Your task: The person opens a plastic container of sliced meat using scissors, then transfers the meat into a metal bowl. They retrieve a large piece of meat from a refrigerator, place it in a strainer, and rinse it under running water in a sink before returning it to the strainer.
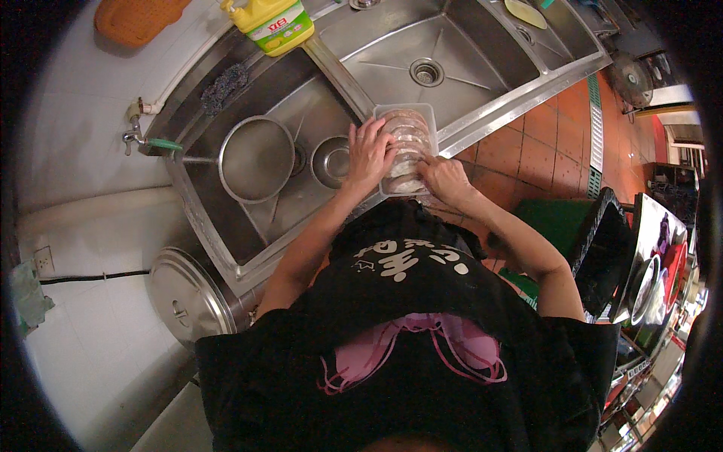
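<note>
A clear plastic container (pixel 434 125) rests at the near end of the divider between two stainless steel sink basins. Several round, pale brownish pieces, perhaps wrapped in plastic film, lie overlapping in a row (pixel 408 133) inside it. My left hand (pixel 373 150) lies over the container's left side, fingers spread on the pieces. At the right side, my right hand (pixel 445 176) has its fingers curled at the pieces near the rim; whether it pinches one is hidden.
The left basin holds a large round metal pan (pixel 257 159), a smaller metal bowl (pixel 332 163) and a scouring pad (pixel 225 89). A yellow detergent jug (pixel 277 25) stands behind the divider. A tap (pixel 134 137) is at the left wall, above a lidded steel pot (pixel 189 296).
</note>
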{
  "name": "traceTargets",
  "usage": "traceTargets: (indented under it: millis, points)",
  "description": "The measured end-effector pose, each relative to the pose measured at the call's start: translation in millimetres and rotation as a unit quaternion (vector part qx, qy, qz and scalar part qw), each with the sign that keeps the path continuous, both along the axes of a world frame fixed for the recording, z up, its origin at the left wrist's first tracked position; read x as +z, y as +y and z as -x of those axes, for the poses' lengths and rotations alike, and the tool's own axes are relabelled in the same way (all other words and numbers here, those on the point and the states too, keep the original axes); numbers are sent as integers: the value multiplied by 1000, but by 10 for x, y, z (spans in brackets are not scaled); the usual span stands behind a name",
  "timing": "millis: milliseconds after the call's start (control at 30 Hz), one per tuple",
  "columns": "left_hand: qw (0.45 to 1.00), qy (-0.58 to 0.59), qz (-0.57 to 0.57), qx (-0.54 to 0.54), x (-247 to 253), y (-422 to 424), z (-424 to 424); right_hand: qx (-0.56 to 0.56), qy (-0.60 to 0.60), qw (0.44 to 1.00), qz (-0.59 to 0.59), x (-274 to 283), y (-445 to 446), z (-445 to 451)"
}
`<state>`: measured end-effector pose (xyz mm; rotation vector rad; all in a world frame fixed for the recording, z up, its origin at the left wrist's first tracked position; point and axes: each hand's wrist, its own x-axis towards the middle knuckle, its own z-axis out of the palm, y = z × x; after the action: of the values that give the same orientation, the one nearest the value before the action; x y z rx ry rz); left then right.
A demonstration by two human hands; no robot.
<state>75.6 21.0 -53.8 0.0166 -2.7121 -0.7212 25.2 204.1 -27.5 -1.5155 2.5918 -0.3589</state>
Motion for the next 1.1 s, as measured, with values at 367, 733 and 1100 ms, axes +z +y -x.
traceTargets:
  millis: [367, 733, 1100]
  points:
    - [1000, 0, -11, 3, -71, -8, -23, -39, -13, 998, -55, -37, 26, 10]
    - [996, 35, 22, 74, -76, 23, -31, -111, -32, 992, 52, 31, 35, 250]
    - [997, -1, 72, 36, 53, -28, 259, -150, -32, 986, 69, -106, -235, 486]
